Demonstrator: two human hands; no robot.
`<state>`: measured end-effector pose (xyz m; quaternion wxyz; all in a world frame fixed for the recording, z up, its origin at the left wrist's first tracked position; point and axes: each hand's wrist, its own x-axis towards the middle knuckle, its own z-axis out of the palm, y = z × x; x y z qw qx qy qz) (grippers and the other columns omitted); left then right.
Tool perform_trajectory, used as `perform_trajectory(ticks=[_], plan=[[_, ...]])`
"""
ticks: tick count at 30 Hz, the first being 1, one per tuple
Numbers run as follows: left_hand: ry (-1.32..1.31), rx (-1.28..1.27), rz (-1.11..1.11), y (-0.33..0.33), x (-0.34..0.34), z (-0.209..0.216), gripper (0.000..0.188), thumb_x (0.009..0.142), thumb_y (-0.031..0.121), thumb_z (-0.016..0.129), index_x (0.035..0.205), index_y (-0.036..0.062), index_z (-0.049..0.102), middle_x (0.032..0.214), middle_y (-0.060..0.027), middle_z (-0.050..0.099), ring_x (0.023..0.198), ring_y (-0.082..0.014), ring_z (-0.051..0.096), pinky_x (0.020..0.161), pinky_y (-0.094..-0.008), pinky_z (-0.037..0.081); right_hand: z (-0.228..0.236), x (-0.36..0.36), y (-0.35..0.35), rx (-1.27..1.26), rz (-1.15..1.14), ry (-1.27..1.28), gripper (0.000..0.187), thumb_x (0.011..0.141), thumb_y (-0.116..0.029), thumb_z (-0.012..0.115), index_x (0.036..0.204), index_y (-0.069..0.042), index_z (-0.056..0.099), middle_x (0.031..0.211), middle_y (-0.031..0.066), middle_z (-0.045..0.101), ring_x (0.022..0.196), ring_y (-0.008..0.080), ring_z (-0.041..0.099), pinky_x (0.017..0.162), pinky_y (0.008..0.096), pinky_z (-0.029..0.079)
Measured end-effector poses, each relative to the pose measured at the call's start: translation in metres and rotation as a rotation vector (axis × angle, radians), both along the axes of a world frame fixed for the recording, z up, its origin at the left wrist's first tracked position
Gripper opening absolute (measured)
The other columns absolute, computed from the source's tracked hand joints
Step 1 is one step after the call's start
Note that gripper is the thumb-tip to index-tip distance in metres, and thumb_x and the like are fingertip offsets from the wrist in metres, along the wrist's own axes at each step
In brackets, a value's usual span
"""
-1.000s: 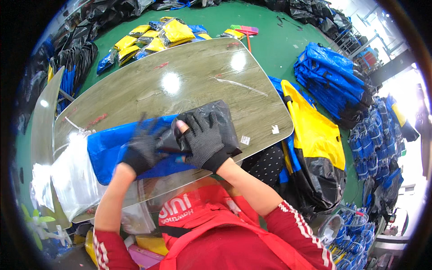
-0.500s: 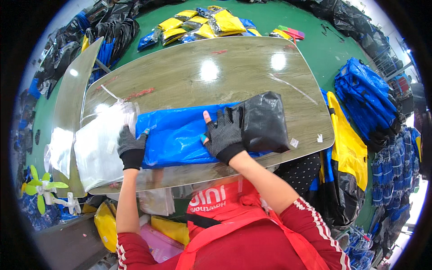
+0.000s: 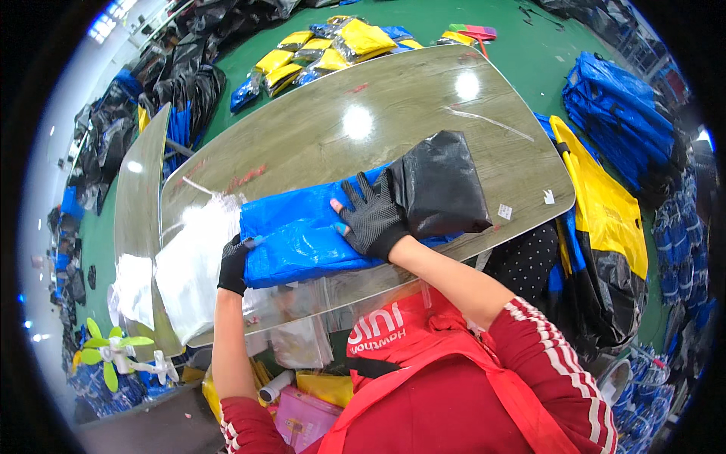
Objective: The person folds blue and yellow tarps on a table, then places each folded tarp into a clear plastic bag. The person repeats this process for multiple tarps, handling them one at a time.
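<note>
A folded blue and black plastic bag (image 3: 302, 246) lies across the wood-patterned table (image 3: 302, 140), its black end (image 3: 445, 181) to the right. My right hand (image 3: 372, 216), in a grey-black glove with bare thumb tip, presses flat on it where the blue meets the black, fingers spread. At the blue left end, my left hand (image 3: 234, 261) closes on the edge, the thumb on top and the other fingers partly hidden. Clear plastic bags (image 3: 198, 261) lie in a stack just left of that hand.
Packed yellow and blue bundles (image 3: 325, 53) are on the green floor beyond the table. A yellow, blue and black bag (image 3: 605, 204) hangs at the right edge, near blue stacks (image 3: 620, 113). A small green fan (image 3: 113, 349) stands at lower left.
The view has shifted, so the table appears tilted. My left fingers have gone from lying by the edge to closing on it. The right hand's fingers have spread wider on the bag.
</note>
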<state>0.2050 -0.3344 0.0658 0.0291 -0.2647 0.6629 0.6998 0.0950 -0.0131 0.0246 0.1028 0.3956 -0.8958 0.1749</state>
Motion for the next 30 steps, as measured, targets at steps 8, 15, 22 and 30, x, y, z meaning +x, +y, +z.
perform_trajectory(ticks=[8, 15, 22, 30], plan=[[0.482, -0.415, -0.344, 0.156, -0.111, 0.102, 0.019, 0.079, 0.013, 0.063, 0.095, 0.0042, 0.067, 0.093, -0.01, 0.065, 0.088, -0.0234, 0.062, 0.082, -0.0355, 0.05, -0.042, 0.022, 0.027, -0.613, -0.274, -0.353, 0.045, 0.091, -0.029, 0.051, 0.126, -0.001, 0.052, 0.129, 0.0209, 0.052, 0.122, 0.0386, 0.046, 0.11, 0.0496, 0.028], [0.297, -0.462, -0.789, 0.371, -0.166, 0.046, 0.046, 0.083, 0.03, 0.066, 0.11, -0.0053, 0.053, 0.096, -0.0274, 0.063, 0.085, -0.0429, 0.061, 0.075, -0.0448, 0.05, -0.09, 0.033, 0.031, -0.829, -0.168, -0.676, 0.047, 0.096, -0.032, 0.041, 0.134, -0.006, 0.044, 0.138, 0.0167, 0.045, 0.129, 0.0321, 0.041, 0.112, 0.0451, 0.027], [0.973, -1.47, -0.762, 0.377, -0.152, 0.024, 0.047, 0.089, 0.034, 0.055, 0.131, 0.0128, 0.054, 0.128, -0.0236, 0.052, 0.116, -0.0433, 0.047, 0.097, -0.0559, 0.035, -0.057, 0.05, 0.064, -0.596, -0.107, -0.435, 0.049, 0.101, -0.036, 0.032, 0.142, -0.011, 0.036, 0.148, 0.0124, 0.038, 0.136, 0.0255, 0.036, 0.115, 0.0406, 0.025], [0.529, -1.6, -0.702, 0.382, -0.157, -0.013, 0.063, 0.089, 0.05, 0.049, 0.145, 0.0224, 0.038, 0.15, -0.0287, 0.023, 0.136, -0.0481, 0.026, 0.105, -0.0644, 0.019, 0.1, 0.002, 0.145, 0.232, 0.356, -0.559, 0.048, 0.083, -0.041, 0.059, 0.118, -0.008, 0.06, 0.12, 0.0184, 0.06, 0.112, 0.0365, 0.056, 0.102, 0.0475, 0.038]])
